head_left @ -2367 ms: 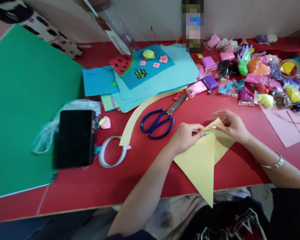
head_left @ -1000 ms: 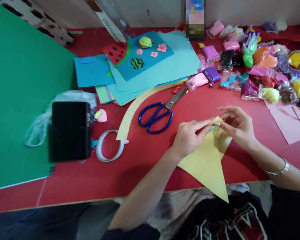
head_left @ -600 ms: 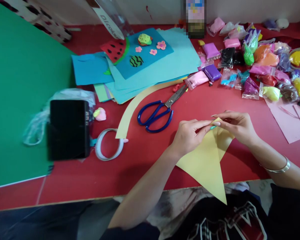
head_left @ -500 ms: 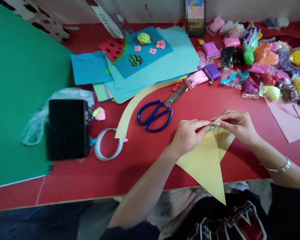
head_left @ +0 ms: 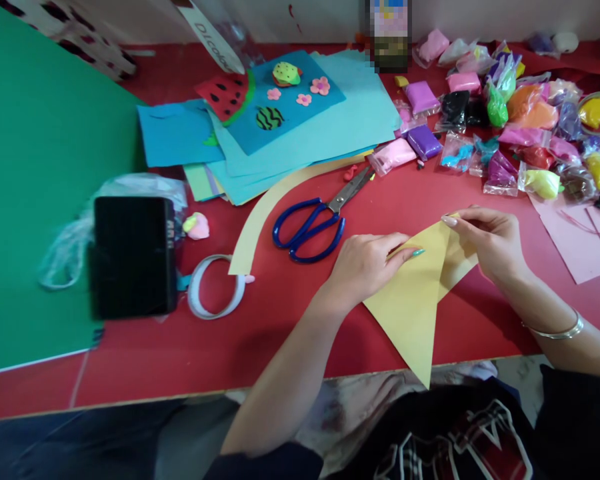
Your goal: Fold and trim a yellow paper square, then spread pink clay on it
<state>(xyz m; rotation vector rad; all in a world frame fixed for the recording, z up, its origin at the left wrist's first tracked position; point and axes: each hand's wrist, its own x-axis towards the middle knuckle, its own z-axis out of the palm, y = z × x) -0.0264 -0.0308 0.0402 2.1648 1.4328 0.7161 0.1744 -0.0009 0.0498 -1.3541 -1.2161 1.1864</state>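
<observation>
A folded sheet of yellow paper (head_left: 415,300) hangs between both hands, one pointed corner reaching down past the table's front edge. My left hand (head_left: 370,267) pinches its upper left edge, thumb in front and fingers behind. At the top corner, my right hand (head_left: 485,240) grips the paper between thumb and fingers. Blue-handled scissors (head_left: 310,230) lie left of my left hand. Beside them is a curved pale yellow paper strip (head_left: 255,227), its lower end over a white tape ring (head_left: 193,290).
A black device (head_left: 134,257) lies at the left, beside a green board (head_left: 45,200). Blue sheets (head_left: 325,137) with clay shapes are stacked at the back. Bagged coloured clay (head_left: 525,107) fills the back right, above pink paper (head_left: 575,247) on the red table (head_left: 190,360).
My hands have moved apart: the left went left and the right went up and to the right. More of the paper's top edge shows, and its lower point has shifted left and up.
</observation>
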